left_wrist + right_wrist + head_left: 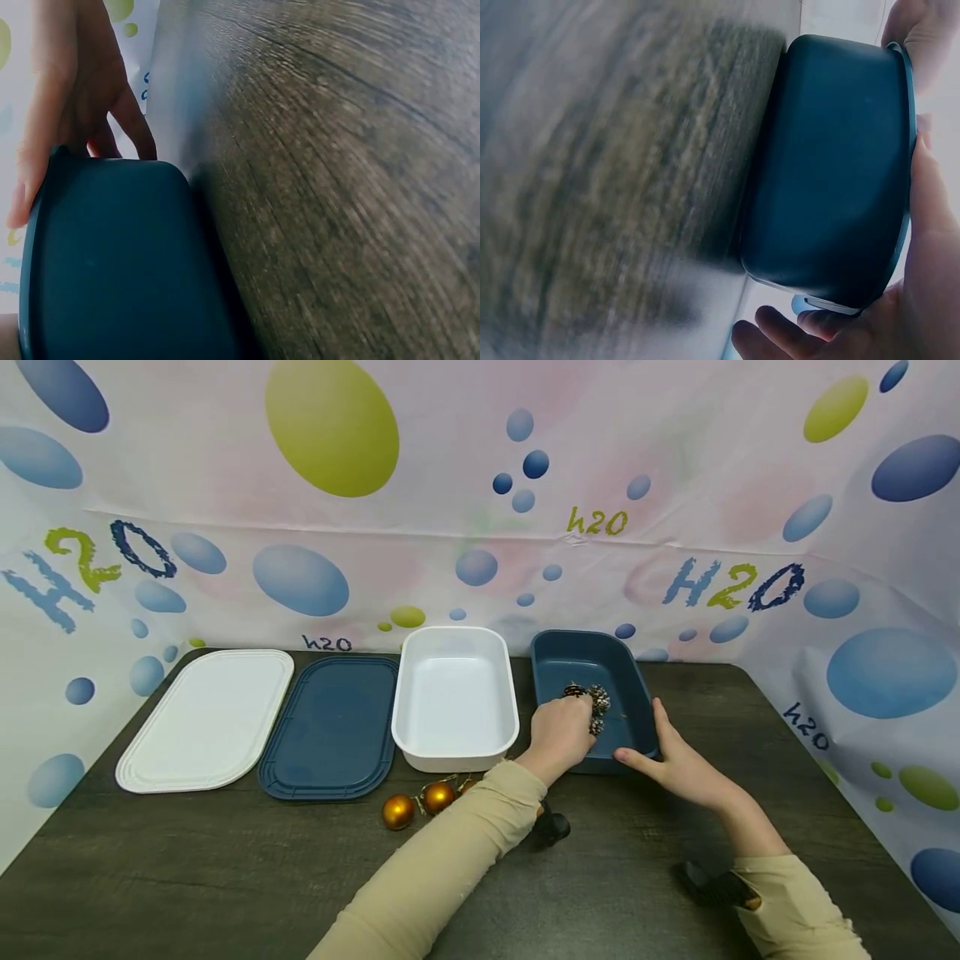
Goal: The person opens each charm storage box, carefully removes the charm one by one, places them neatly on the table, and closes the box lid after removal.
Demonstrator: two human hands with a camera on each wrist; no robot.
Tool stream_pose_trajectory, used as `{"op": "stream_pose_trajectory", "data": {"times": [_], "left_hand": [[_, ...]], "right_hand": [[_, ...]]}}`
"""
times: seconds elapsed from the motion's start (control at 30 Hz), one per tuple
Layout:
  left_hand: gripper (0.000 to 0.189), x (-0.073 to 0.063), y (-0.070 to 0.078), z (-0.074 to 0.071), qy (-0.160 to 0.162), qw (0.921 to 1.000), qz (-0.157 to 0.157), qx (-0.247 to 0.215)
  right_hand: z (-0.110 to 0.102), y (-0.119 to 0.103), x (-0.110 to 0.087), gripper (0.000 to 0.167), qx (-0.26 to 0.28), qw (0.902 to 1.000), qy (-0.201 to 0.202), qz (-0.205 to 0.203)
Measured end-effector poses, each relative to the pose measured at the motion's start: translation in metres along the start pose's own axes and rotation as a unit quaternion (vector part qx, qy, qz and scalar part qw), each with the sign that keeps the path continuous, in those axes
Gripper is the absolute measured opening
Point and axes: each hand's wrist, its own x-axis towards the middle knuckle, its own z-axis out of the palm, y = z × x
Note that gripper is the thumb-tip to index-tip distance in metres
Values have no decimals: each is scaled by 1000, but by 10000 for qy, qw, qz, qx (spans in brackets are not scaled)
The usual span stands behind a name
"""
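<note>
Inside the dark blue container (558,653), small pine cones (598,700) with pale-tipped scales cluster at the fingers of my left hand (561,735). That hand reaches over the near rim and pinches the cones, its fingertips partly hidden. My right hand (678,766) holds the container's near right corner, thumb at the front rim and fingers along the outer right side. From the right wrist, the thumb (930,187) lies along the rim and the other fingers (780,337) bend round the side wall. The left wrist view shows the container's front wall (127,255).
A white container (455,756) stands left of the blue one. Farther left lie a dark blue lid (330,727) and a white lid (206,718). Shiny orange balls (398,812) on a string lie before the white container, partly behind my left sleeve. A printed sheet (480,510) hangs behind the table.
</note>
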Motion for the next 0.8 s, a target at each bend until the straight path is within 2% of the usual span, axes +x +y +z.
{"op": "stream_pose_trajectory", "data": {"times": [0.13,0.27,0.4,0.5,0.57,0.67,0.8], "left_hand": [[35,0,1,0,-11,10000,1,37],[25,1,1,0,46,10000,-7,24],[14,1,-1,-1,80,9995,-17,-309],[12,0,-3,-3,-38,9973,29,-731],[14,-1,-5,-8,-157,9938,84,-1096],[28,-3,-10,-19,-249,9850,193,-1697],[31,-8,-20,-36,-171,9713,469,-2324]], "right_hand": [[-1,0,-1,107,-3,10000,-10,0],[-1,-1,-1,107,-18,10000,-1,6],[-2,-2,-1,106,-15,10000,-6,-10],[-2,-2,-1,106,10,10000,-22,-26],[-1,-2,-1,106,28,10000,-38,-23],[-1,-2,0,106,55,10000,-53,-39],[-1,-2,1,106,61,10000,-43,-35]]}}
